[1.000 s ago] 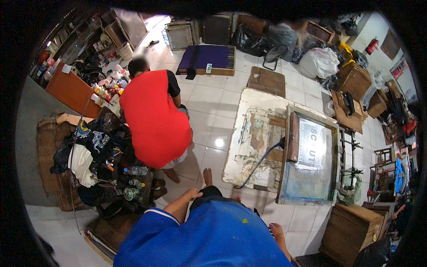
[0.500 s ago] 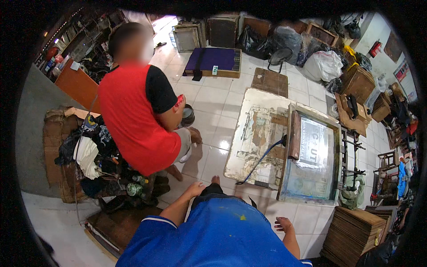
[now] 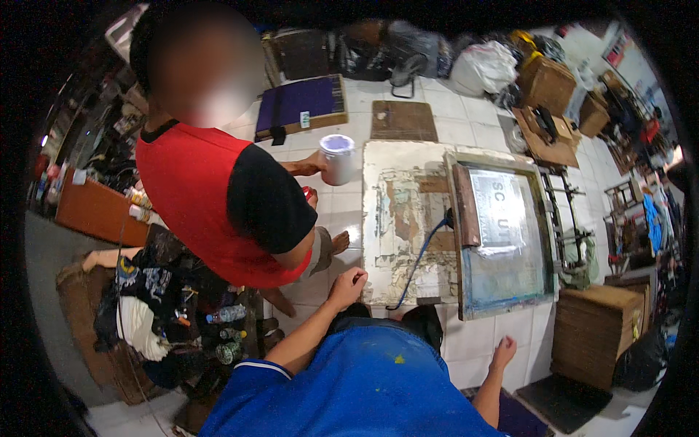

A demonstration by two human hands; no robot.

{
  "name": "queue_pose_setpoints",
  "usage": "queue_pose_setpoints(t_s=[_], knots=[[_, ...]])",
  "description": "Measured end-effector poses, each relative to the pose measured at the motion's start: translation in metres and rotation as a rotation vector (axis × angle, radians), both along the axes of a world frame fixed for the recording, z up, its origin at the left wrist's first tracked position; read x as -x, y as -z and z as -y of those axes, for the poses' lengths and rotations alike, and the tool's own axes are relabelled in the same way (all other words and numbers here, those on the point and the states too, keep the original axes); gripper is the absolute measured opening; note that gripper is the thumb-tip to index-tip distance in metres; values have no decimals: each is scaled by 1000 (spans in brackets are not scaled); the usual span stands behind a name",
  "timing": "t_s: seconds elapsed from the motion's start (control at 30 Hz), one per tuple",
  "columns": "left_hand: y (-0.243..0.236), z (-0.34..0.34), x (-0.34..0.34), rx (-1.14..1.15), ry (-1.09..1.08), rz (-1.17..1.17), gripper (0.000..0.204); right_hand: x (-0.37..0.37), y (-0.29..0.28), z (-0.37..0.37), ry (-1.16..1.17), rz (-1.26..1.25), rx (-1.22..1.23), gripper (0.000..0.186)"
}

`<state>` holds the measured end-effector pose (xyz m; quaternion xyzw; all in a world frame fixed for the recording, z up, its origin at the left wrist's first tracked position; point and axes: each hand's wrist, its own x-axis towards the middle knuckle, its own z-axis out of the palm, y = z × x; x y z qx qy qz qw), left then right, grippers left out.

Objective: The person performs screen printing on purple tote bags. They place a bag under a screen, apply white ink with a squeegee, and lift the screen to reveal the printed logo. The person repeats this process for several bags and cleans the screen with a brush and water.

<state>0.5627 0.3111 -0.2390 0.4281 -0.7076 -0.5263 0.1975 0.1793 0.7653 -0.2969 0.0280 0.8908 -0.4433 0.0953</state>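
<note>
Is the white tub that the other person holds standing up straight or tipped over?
Upright. The white tub is in the co-worker's hand, with its round purple-tinted top facing up and its sides running straight down.

Worn, paint-flaked white board (image 3: 399, 226), flat on floor

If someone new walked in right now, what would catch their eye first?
Most likely the co-worker in the red and black shirt at upper left, holding a white tub over the tiled floor. Next, the screen-printing frame on the paint-worn board at centre right. The person's left hand hangs near that board's edge; the right hand hangs empty.
</note>
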Motion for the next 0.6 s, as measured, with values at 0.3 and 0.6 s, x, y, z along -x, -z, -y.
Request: queue_pose_setpoints(t_s=[0.3, 0.6], knots=[[2, 8, 34, -57, 196, 114, 31, 33, -108, 245, -532, -259, 198, 30], [8, 8, 87, -40, 62, 161, 30, 52, -134, 410, -841, -557, -210, 53]])
